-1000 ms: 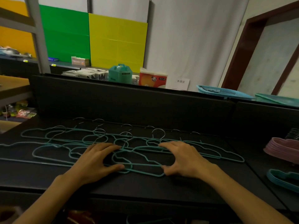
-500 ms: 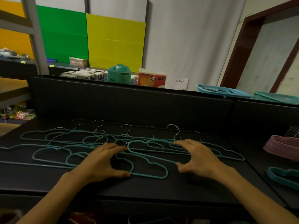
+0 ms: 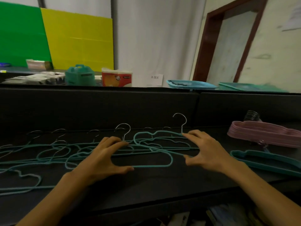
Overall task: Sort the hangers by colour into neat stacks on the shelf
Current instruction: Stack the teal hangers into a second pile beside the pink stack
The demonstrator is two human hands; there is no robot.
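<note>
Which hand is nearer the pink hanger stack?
Right. The right hand lies just left of the pink hanger stack, on the teal hangers; the left hand is farther left.

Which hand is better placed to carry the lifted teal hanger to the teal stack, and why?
Probably the right hand: it pinches the hanger near its hook and lies nearer the teal stack at right. The left hand is farther away.

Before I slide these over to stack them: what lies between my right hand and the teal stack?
Head view: only bare black shelf between the right hand and the teal stack.
</note>
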